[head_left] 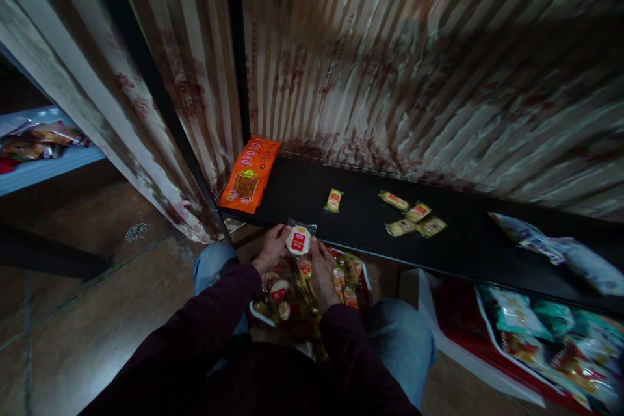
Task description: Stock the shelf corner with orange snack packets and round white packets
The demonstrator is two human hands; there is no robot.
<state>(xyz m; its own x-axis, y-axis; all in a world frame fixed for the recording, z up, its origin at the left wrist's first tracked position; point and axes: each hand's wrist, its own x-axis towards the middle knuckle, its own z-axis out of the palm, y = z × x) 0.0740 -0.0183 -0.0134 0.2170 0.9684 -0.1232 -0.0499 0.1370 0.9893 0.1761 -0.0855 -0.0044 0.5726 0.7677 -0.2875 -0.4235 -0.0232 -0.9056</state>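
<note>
Two-handed, grips a clear-wrapped round white snack (pixel 298 240) by its sides, fingers of the left hand (pixel 271 249) pinched at one edge, fingers of the right hand (pixel 322 272) at the other, with a red label showing between them. Cannot tell how the fingertips lie underneath. Has, just below the fingers and between denim knees (pixel 404 338), a white-rimmed container (pixel 262 316) heaped with wrapped snacks (pixel 280 290). Just beyond the fingers, has a black shelf (pixel 302 188). On it, beyond and left of the fingers, shows an orange packet (pixel 250 175) beside a dark post (pixel 237 45); beyond and slightly right, a small yellow packet (pixel 333 200) on its own; farther right, four small packets (pixel 418 211) lying close together. Well apart to the right of the fingers, shows pale bags (pixel 589 266) on the shelf and, lower down, a red-and-white bin (pixel 455 312) of bagged goods (pixel 519 313). Behind the shelf, farthest from the fingers, shows a pleated, printed sheet (pixel 341 78).
</note>
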